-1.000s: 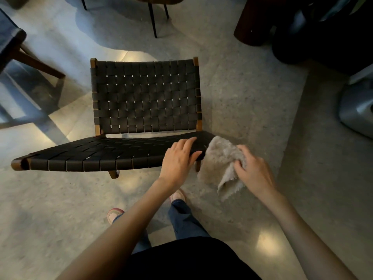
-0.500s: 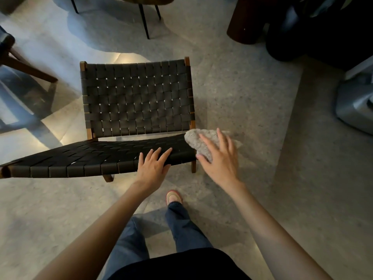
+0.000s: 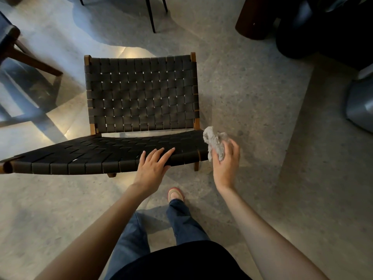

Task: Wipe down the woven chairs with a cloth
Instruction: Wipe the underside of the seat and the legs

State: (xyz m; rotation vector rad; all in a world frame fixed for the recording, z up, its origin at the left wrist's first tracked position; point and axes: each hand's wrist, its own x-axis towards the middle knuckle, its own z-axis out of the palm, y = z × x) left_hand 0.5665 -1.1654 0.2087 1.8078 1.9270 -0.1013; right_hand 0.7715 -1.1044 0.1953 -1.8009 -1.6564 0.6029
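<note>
A low woven chair [image 3: 141, 93] with black straps and a brown wooden frame stands on the floor in front of me, its seat facing me. My left hand [image 3: 153, 168] rests flat on the front edge of the seat, fingers straight. My right hand [image 3: 226, 164] holds a bunched grey cloth [image 3: 215, 143] against the seat's right front corner, fingers curled round it.
Another wooden chair frame [image 3: 26, 57] stands at the left. Thin black legs [image 3: 150, 15] of a further piece of furniture are behind the chair. A dark brown block [image 3: 256, 19] and a grey metal base [image 3: 359, 104] sit at the right. My shoe [image 3: 175, 194] is under the seat front.
My right hand has gathered the cloth from spread under flat fingers into a bunch and slid it down along the seat's right corner. My left hand stays on the seat edge.
</note>
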